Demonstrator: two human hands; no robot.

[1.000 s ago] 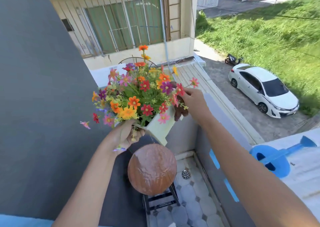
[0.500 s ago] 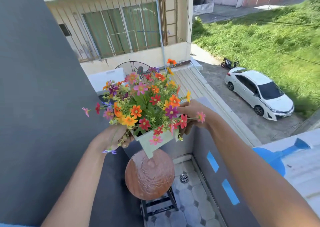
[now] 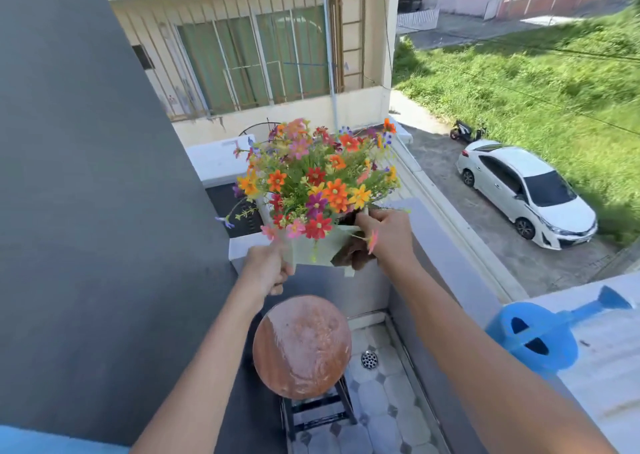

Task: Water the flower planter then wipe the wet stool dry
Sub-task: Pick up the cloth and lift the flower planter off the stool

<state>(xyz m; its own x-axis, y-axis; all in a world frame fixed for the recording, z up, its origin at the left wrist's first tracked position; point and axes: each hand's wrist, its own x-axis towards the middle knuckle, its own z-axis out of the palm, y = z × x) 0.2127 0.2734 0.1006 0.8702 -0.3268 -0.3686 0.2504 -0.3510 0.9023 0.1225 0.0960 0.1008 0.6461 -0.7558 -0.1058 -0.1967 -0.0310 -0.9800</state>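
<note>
Gripping the planter (image 3: 313, 251) with both hands (image 3: 268, 268) (image 3: 389, 233), the person needed to seat it level on the ledge (image 3: 239, 245).

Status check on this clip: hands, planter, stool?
Left hand and right hand both gripping planter, right also holding brown cloth. Stool below, wet, unwiped.

An upper-floor balcony of a home, in bright sun: a low grey parapet wall (image 3: 446, 245) edges a narrow tiled floor (image 3: 381, 415) with a drain (image 3: 369, 359), where a round wooden stool (image 3: 302, 346) stands near a blue watering can (image 3: 540, 336) resting on the right ledge. Beyond, far below, a white car (image 3: 526, 190) and a scooter (image 3: 465, 130) sit on a paved lane beside grass (image 3: 519, 72), facing a neighbouring house with barred windows (image 3: 256, 58).
</note>
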